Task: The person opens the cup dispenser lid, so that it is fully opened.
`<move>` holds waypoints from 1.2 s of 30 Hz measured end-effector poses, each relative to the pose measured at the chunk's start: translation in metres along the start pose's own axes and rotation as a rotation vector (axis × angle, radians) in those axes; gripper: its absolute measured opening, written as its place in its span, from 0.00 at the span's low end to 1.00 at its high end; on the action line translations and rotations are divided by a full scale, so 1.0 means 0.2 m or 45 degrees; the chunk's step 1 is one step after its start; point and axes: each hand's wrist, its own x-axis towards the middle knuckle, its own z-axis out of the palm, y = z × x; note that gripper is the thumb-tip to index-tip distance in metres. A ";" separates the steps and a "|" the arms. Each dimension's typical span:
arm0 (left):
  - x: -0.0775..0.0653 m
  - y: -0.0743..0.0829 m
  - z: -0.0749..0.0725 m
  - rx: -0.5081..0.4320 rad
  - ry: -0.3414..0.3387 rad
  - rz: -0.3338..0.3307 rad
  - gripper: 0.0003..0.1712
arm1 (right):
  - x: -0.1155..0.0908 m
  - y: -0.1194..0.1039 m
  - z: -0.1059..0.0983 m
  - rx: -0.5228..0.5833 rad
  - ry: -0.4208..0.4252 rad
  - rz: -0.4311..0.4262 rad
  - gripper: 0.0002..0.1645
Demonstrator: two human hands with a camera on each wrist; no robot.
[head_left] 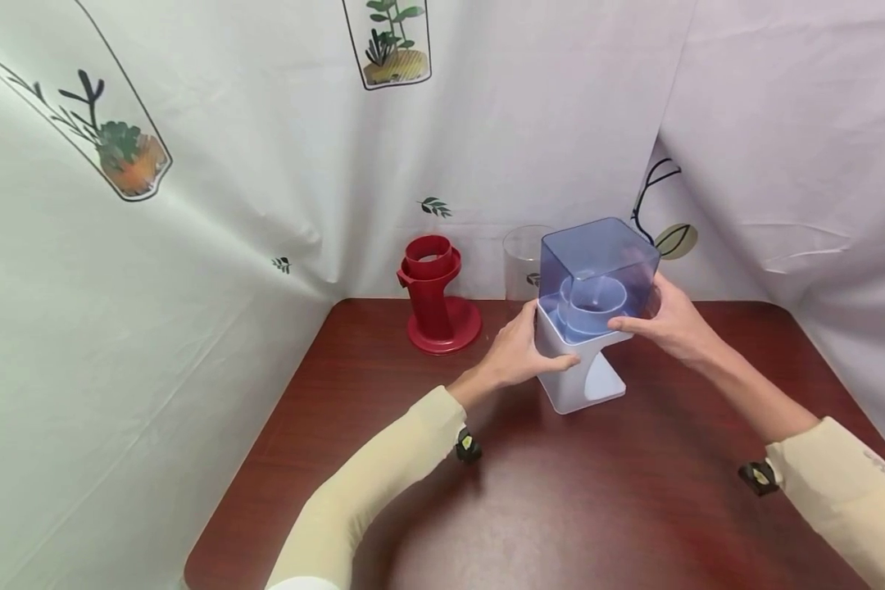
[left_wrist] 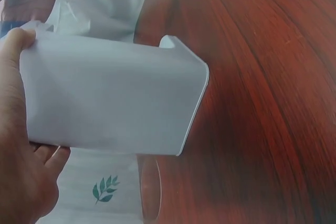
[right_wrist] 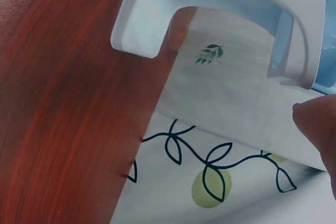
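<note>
A white dispenser base [head_left: 565, 378] with a curved cut-out stands on the right half of the table. On top of it sits a see-through blue square container [head_left: 597, 244], with a round ring visible inside. My left hand [head_left: 516, 352] grips the base's upper left side, its thumb across the front. With the thumb at the front lower edge, my right hand [head_left: 667, 324] holds the blue container from the right; its other fingers are mostly hidden behind. In the left wrist view, the base's flat white side [left_wrist: 110, 95] fills much of the picture.
A red stand [head_left: 432, 313] with a ring-shaped top and round foot is at the table's back left. Behind the dispenser rises a clear cylinder [head_left: 518, 256]. White patterned cloth [head_left: 265, 147] hangs around the dark red wooden table [head_left: 546, 500].
</note>
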 end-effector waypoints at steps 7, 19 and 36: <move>-0.02 -0.03 -0.05 -0.076 -0.096 0.014 0.58 | 0.02 -0.04 -0.01 0.009 -0.055 0.017 0.57; -0.03 -0.06 -0.12 -0.115 -0.218 0.038 0.59 | 0.07 -0.10 -0.03 0.336 -0.165 -0.116 0.55; -0.02 -0.08 -0.17 -0.064 -0.319 0.115 0.56 | 0.13 -0.18 -0.03 0.072 -0.085 -0.054 0.49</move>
